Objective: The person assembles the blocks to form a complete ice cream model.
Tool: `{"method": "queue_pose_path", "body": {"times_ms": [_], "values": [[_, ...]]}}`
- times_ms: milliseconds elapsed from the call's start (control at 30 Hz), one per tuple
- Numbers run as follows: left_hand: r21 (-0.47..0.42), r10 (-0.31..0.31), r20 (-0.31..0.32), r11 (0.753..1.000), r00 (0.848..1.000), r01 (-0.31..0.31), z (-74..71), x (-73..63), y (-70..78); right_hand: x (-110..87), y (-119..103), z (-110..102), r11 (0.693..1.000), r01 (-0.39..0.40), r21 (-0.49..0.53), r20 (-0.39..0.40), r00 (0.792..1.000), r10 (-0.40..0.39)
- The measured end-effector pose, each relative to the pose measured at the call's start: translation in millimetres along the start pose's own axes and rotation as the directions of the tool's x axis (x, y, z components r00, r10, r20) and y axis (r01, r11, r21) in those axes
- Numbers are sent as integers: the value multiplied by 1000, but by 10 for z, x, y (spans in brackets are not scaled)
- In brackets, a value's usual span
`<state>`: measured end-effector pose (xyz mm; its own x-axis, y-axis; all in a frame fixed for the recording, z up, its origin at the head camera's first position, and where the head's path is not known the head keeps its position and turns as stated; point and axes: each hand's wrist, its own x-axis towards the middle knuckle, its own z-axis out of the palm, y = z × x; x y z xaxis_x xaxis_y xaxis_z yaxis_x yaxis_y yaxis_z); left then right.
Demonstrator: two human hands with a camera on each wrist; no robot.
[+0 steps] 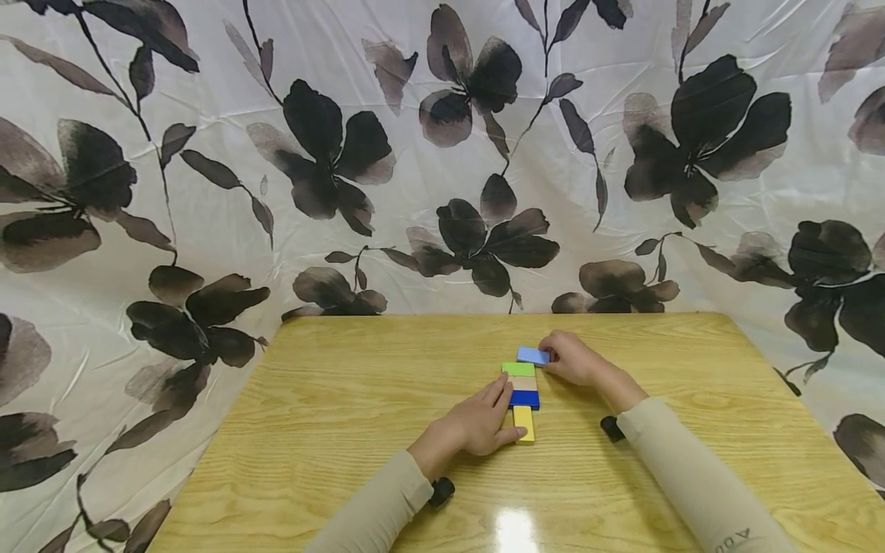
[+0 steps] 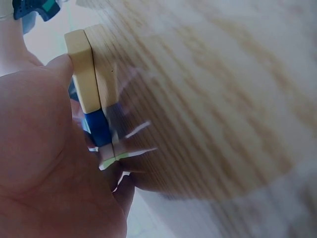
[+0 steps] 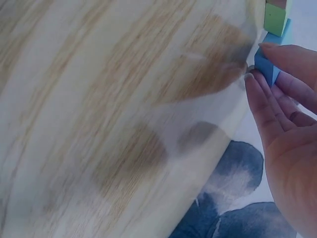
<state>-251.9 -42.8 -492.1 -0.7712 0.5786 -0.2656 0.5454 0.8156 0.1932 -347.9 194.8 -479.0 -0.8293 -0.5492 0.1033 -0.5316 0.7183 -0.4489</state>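
Observation:
A column of blocks lies flat on the table: a green block (image 1: pixel 518 369) at the far end, a pale beige block (image 1: pixel 523 383), a dark blue block (image 1: pixel 525 399), and a yellow block (image 1: pixel 524 425) set lengthwise nearest me. Along the column's left side rests my left hand (image 1: pixel 475 422), its fingers extended beside the upper blocks and its thumb touching the yellow block (image 2: pixel 85 72). Just beyond the green block (image 3: pixel 275 20), a light blue block (image 1: pixel 533 355) is pinched at its right end between the thumb and fingers of my right hand (image 1: pixel 579 359).
The wooden table (image 1: pixel 332 415) extends around the blocks on every side. A floral curtain (image 1: pixel 401 177) hangs behind its back edge. Small black devices (image 1: pixel 442 491) sit under both wrists. Light glares off the table's near part.

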Motion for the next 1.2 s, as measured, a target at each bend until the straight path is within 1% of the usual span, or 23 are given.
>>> {"method": "queue_pose_path", "body": {"times_ms": [167,333,467,633,767,967,1100,1200], "values": [[5,-2,4,1000,1000,2,-12,0,8,7,-10,5,1000,0,5,9,1000,0],[8,0,5,1000,1000,0,17,17,-11,28,-39,21,1000,-9,1,23,1000,9],[11,3,1,1000,1000,-3,22,15,-15,52,-46,40,1000,0,3,28,1000,0],[5,5,0,1000,1000,-5,-17,-20,5,73,-68,55,1000,31,-5,24,999,-31],[-3,5,17,1000,1000,-5,-69,-62,34,74,-78,65,999,43,-10,24,999,-42],[-1,6,24,1000,1000,-6,-109,-91,66,70,-91,83,1000,28,3,44,999,-28],[15,1,22,1000,1000,-1,-115,-80,66,72,-118,78,1000,19,6,60,998,-19],[12,2,17,1000,1000,-2,-120,-76,57,71,-143,63,1000,26,4,68,997,-26]]}}
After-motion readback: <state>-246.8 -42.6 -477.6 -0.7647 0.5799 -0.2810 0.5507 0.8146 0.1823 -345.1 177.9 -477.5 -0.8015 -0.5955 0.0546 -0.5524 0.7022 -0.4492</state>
